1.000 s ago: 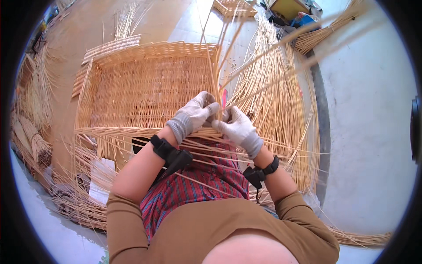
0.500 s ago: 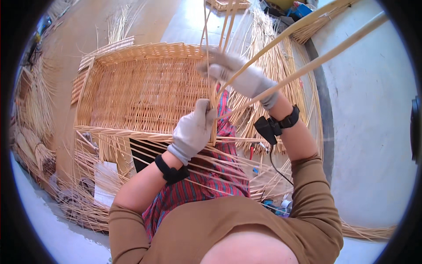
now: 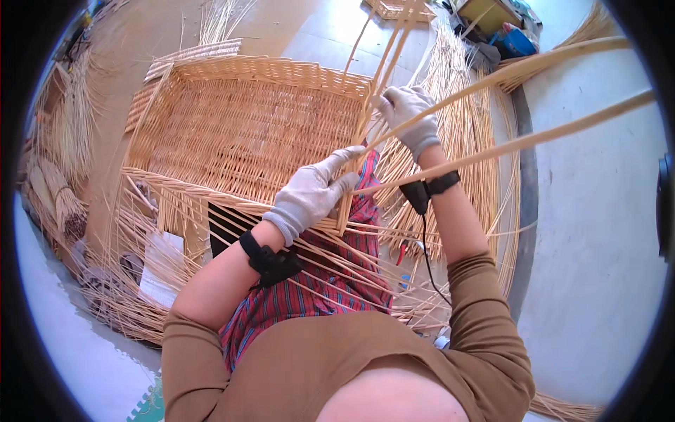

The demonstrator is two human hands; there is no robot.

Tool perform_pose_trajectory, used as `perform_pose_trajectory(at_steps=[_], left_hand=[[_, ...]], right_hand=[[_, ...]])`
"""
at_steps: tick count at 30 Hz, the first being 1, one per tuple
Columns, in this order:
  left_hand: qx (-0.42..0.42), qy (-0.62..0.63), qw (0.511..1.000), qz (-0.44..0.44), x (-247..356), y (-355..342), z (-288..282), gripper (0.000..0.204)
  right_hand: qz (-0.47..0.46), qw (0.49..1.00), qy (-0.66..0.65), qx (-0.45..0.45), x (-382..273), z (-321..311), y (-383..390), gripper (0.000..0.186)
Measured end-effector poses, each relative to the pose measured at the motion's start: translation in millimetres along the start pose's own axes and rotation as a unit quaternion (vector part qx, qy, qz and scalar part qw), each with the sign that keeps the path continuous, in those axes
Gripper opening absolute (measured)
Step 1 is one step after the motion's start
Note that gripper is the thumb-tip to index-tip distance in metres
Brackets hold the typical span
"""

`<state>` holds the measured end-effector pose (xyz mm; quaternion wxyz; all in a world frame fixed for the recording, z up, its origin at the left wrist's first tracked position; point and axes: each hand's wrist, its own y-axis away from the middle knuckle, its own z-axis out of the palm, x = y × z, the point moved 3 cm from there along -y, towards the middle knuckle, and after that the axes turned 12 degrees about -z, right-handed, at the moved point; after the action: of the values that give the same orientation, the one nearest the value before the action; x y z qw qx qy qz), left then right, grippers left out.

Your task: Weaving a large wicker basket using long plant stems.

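Observation:
A shallow rectangular wicker basket (image 3: pixel 232 133) lies slanted across my lap. My left hand (image 3: pixel 308 193), in a pale work glove, rests over its near right corner. Its index finger and thumb are stretched apart, touching the right rim near the foot of two thick willow rods, which run out to the upper right. My gloved right hand (image 3: pixel 411 116) is at the right wall, its fingers closed on a willow rod (image 3: pixel 387 74) that slants up from the rim. The exact grip is partly hidden by the glove.
Loose willow bundles (image 3: pixel 450 84) lie beyond my right hand, more (image 3: pixel 60 141) at the far left. Long rod ends (image 3: pixel 344 274) stick out over my striped apron. A blue container (image 3: pixel 517 43) and a smaller wicker piece (image 3: pixel 401 10) stand at the back. A cable hangs from my right wrist strap.
My right hand has come down from above the rim and closed on a rod. My left hand has loosened, its index finger and thumb spreading. The basket has shifted slightly.

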<state>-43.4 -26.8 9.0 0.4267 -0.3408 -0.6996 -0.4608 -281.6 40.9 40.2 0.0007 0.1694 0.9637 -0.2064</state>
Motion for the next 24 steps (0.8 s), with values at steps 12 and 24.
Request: perform_pose_trajectory(at_steps=[12,24], left_hand=[[-0.031,0.016,0.998,-0.056,-3,-18,7,0.057],[-0.006,-0.058,0.998,0.020,-3,-13,8,0.058]], right_hand=[[0.068,0.823,-0.395,-0.403,-40,-55,147,0.037],[-0.011,0.861,-0.430,-0.272,-34,19,171,0.046]])
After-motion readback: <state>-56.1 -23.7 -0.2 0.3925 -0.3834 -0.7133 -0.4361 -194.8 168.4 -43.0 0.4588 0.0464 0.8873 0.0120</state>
